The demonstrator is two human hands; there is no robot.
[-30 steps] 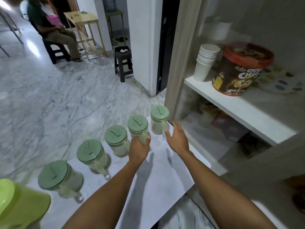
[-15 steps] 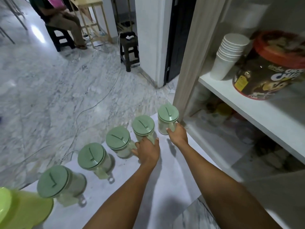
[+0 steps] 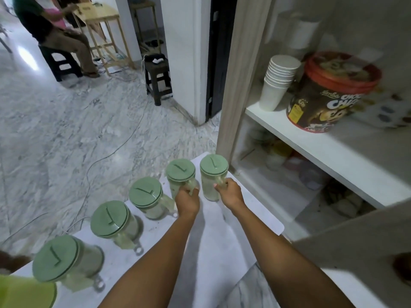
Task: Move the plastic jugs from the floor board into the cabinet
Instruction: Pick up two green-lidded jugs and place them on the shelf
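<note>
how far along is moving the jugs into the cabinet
Nothing looks done yet: no jug shows on the cabinet shelf, and all five stand on the floor board. In hand: the left hand grips the second jug's handle, the right hand the jug nearest the cabinet. Left: carrying those two in, then the other three jugs.

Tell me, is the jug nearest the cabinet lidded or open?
Lidded: a green lid covers the jug held by the right hand.
</note>
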